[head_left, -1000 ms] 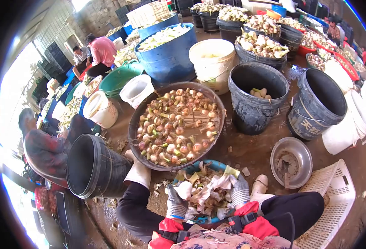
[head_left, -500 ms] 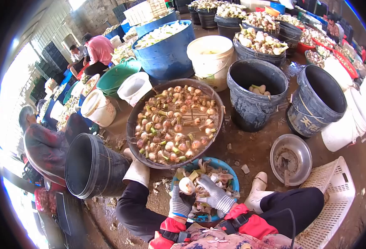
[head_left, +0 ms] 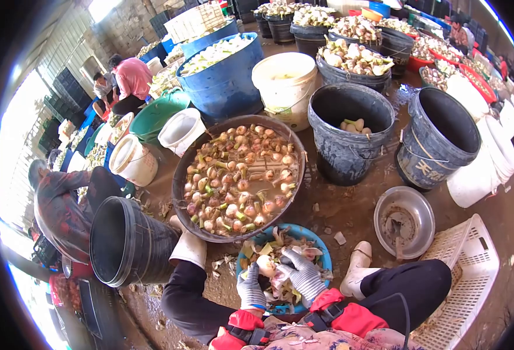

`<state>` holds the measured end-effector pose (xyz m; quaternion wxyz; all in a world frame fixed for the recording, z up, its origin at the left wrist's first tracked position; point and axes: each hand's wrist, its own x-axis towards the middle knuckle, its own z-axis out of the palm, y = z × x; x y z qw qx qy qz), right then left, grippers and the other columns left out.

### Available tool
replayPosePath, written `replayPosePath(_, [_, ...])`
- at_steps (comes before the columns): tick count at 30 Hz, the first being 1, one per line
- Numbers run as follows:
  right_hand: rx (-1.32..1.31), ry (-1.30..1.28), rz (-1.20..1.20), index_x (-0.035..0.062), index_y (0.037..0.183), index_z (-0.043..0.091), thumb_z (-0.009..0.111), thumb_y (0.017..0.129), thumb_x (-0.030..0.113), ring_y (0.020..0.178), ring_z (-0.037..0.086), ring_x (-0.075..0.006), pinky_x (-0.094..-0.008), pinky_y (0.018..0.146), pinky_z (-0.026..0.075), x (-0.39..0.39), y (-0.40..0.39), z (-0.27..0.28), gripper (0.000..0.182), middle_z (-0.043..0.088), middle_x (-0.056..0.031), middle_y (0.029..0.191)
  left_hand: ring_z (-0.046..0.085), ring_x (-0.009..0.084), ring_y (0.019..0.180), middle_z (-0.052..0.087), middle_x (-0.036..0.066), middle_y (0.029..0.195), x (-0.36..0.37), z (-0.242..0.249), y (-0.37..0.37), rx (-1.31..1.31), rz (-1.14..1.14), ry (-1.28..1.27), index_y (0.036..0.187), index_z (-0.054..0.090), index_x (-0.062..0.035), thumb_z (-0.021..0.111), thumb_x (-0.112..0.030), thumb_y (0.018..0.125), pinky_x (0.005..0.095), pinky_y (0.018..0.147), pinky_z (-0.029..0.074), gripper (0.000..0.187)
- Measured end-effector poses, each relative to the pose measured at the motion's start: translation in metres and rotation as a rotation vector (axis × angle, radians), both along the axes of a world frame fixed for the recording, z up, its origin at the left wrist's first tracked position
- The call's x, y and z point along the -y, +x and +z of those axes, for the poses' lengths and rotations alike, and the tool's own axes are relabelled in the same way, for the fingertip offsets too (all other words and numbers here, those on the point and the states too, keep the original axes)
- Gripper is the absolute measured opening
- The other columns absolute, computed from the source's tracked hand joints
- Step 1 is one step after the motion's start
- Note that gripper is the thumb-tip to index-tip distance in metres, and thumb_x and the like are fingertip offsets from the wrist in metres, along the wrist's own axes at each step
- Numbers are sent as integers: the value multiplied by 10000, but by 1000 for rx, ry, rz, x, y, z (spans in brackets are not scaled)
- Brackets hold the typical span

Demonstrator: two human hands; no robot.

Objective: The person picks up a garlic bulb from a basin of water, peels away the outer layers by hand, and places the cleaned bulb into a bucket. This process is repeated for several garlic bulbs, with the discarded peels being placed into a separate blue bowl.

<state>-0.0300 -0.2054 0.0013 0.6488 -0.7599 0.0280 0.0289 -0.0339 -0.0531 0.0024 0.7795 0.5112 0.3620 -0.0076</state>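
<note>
Grey knit gloves on both hands. Left hand [head_left: 251,287] closed around a pale bulb [head_left: 266,265], held over the blue bowl [head_left: 321,252] between the person's knees. Right hand [head_left: 303,274] just beside it, fingers curled onto the same bulb from the right; both hands grip it. Bowl holds peelings and husk scraps, some hanging over the rim.

Directly beyond the bowl, touching its far edge: wide dark basin [head_left: 182,175] of muddy water, full of unpeeled bulbs with green stubs. Black bucket [head_left: 126,242] lies tilted at the left, beside a white boot [head_left: 190,248]. Steel bowl [head_left: 404,221] on wet floor to the right, a small tool inside. White crate [head_left: 470,274] near the right knee.

Farther off: grey bucket [head_left: 350,134] with a few peeled bulbs at the bottom, another dark bucket [head_left: 438,137] right of it, white pail [head_left: 285,87], big blue tub [head_left: 225,76] heaped with pale pieces. Other workers crouch at the left.
</note>
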Motion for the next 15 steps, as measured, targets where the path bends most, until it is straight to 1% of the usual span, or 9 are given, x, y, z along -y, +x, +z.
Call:
replayPosePath(1, [21, -33, 13, 27, 1249, 528, 686, 823, 96, 945, 640, -257, -333, 853, 499, -3, 0, 3, 460, 640, -166, 1052, 620, 150, 602, 654, 52, 808, 1, -4, 0, -1, -3, -1, 1005, 616, -50, 666, -162, 862, 263, 526, 526, 189])
replayPosePath(4, [104, -171, 4, 32, 1231, 534, 677, 803, 71, 974, 630, -313, -355, 862, 500, -13, 0, -9, 453, 631, -191, 1072, 600, 157, 540, 639, 61, 768, 0, -24, -2, 52, 7, 56, 995, 592, -51, 672, -156, 857, 268, 462, 514, 191])
replayPosePath(5, [147, -243, 8, 32, 1213, 539, 656, 792, 38, 999, 615, -348, -373, 869, 496, -12, -2, -12, 437, 623, -203, 1090, 594, 159, 524, 627, 63, 743, -2, -30, -4, 13, -67, 151, 984, 576, -53, 678, -152, 852, 275, 448, 514, 194])
replayPosePath(6, [144, -243, 0, 32, 1213, 539, 656, 792, 38, 999, 615, -348, -373, 869, 496, -10, -2, -6, 437, 623, -203, 1090, 588, 161, 508, 614, 65, 718, -1, -28, -4, -25, -142, 245, 974, 561, -55, 683, -148, 846, 282, 434, 513, 200])
replayPosePath(8, [109, -369, 71, 29, 1203, 540, 615, 820, 33, 1016, 609, -349, -385, 871, 491, -7, 0, 4, 390, 621, -210, 1087, 581, 163, 492, 594, 64, 686, 2, -24, -6, -30, -163, 249, 954, 541, -56, 695, -148, 837, 297, 412, 510, 214])
replayPosePath(9, [214, -408, 20, 53, 1249, 526, 542, 870, 24, 920, 631, -335, -387, 795, 504, -8, 1, -8, 381, 626, -221, 1025, 581, 160, 492, 597, 64, 689, 3, -22, -6, -23, -170, 242, 960, 545, -55, 695, -150, 837, 295, 418, 512, 217])
replayPosePath(11, [172, -345, -24, 51, 1251, 524, 542, 875, 28, 913, 635, -324, -380, 797, 504, -9, 3, -19, 377, 629, -217, 1018, 582, 158, 493, 600, 65, 693, 3, -17, -8, -16, -180, 236, 966, 548, -55, 696, -152, 836, 292, 424, 513, 219])
replayPosePath(13, [177, -206, -131, 53, 1266, 514, 550, 888, 42, 888, 644, -289, -355, 798, 505, -12, 7, -29, 381, 639, -194, 991, 580, 152, 492, 603, 62, 694, 3, -9, -7, -4, -162, 95, 975, 549, -49, 698, -154, 835, 281, 428, 506, 229])
replayPosePath(15, [67, -122, -124, 46, 1265, 510, 551, 892, 47, 955, 620, -326, -361, 838, 488, -5, 5, -22, 375, 625, -213, 1044, 595, 154, 515, 616, 65, 707, 3, 2, -6, -21, -148, 72, 927, 545, -51, 725, -147, 811, 278, 450, 507, 235])
